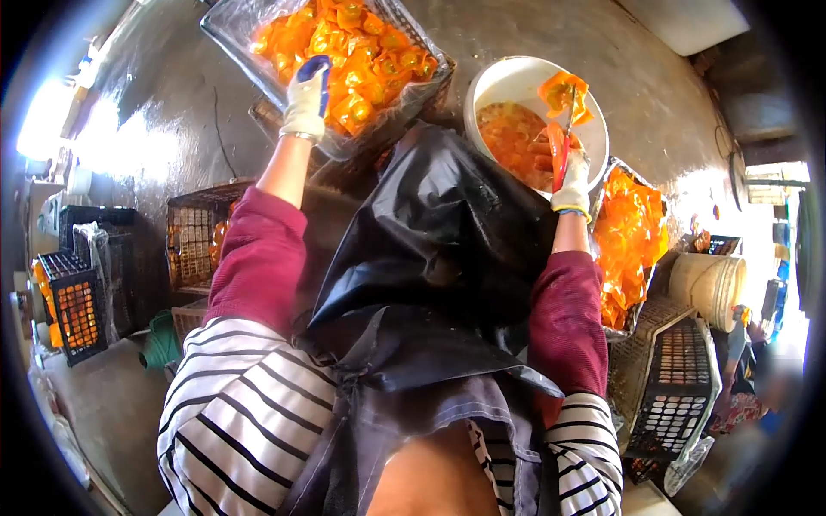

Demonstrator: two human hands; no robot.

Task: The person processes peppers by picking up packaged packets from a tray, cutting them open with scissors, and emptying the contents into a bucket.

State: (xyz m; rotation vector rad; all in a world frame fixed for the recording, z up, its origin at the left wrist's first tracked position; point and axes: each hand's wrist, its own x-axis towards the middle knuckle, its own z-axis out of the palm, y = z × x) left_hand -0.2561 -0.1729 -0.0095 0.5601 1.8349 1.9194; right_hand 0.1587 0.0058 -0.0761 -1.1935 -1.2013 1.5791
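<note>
My left hand (307,99), in a white glove with a blue coating, is at the near-left side of a plastic-lined crate (231,45) heaped with glossy orange pieces (357,52). Its fingers look curled together, and what they hold, if anything, is hidden. In a white glove too, my right hand (572,176) grips a red-handled knife (563,156). An orange piece (564,93) hangs at the end of its blade, over a white bucket (597,107). Orange pieces in reddish liquid (516,138) lie inside the bucket.
A second lined crate of orange pieces (632,245) stands to the right of the bucket. Beyond it are a cream bucket (710,288) and a black crate (675,383). Brown crates (194,236) and a dark crate (76,305) stand at left. A black apron (430,224) covers my lap.
</note>
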